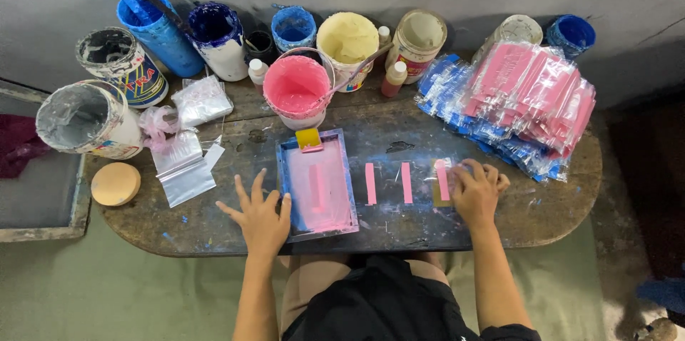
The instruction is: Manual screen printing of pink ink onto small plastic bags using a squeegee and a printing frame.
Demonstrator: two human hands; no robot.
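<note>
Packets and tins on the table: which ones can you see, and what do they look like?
Stack of clear plastic packets with pink and blue contents: table's right back.
Round tin with colourful printed label: left back.
Empty clear plastic bags: left, flat.

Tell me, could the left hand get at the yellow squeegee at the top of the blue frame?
Probably yes: the left hand rests by the blue frame, and nothing lies between it and the squeegee.

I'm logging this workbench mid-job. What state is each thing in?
Left hand: flat, fingers spread, on frame edge.
Right hand: pressing a pink strip.
Printing frame: flat, smeared pink.
Pink paint bucket: open.
Yellow paint bucket: open.
Packet pile: heaped.
</note>
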